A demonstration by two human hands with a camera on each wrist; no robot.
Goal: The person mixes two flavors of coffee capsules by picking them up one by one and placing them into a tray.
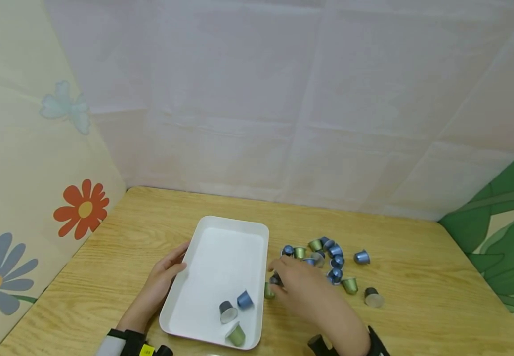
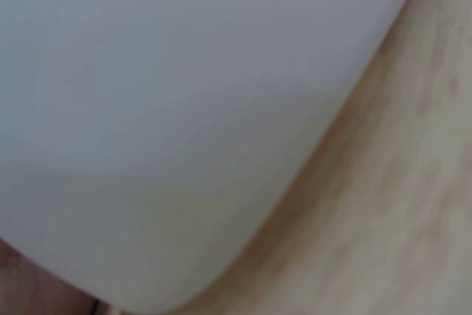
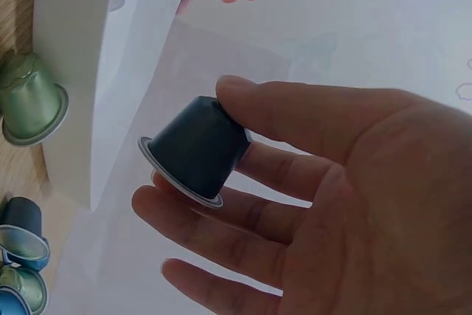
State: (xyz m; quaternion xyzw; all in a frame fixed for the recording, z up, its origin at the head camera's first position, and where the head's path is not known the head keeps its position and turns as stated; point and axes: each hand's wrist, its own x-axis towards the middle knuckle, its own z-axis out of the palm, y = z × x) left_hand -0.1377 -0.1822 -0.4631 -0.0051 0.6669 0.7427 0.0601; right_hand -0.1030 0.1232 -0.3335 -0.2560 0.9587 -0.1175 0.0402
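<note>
On the desk (image 1: 439, 301), head view: white tray (image 1: 217, 257) left of centre, its far edge short of the desk's back edge. Near the tray's front right corner lie three capsules: blue capsule (image 1: 244, 300), dark-sided capsule with a pale lid (image 1: 228, 312), green capsule (image 1: 236, 335). Left hand (image 1: 163, 277) at the tray's left edge, thumb and fingers against the rim; cannot tell if it grips or only rests there. Right hand (image 1: 306, 291) just past the tray's right edge, pinching a dark capsule (image 1: 276, 279). Beyond it, a loose capsule cluster (image 1: 336, 262), mostly blue and green; a lone blue capsule (image 1: 362, 257) sits nearer the desk's right edge.

Left wrist view: blurred white tray wall and corner over wood grain, sliver of skin at bottom left. Finger pose not readable.

Right wrist view: dark capsule tilted, thumb on its narrow end, fingers below, wide rim facing away from the palm, apart from the tray wall. Another green capsule (image 3: 33, 101) beside that wall. Handling, judged: very light, fairly stiff shell, smooth so may slip; lid probably dents. Best hold: tapered sides or just behind the rim, thumb opposite fingers, light squeeze.
</note>
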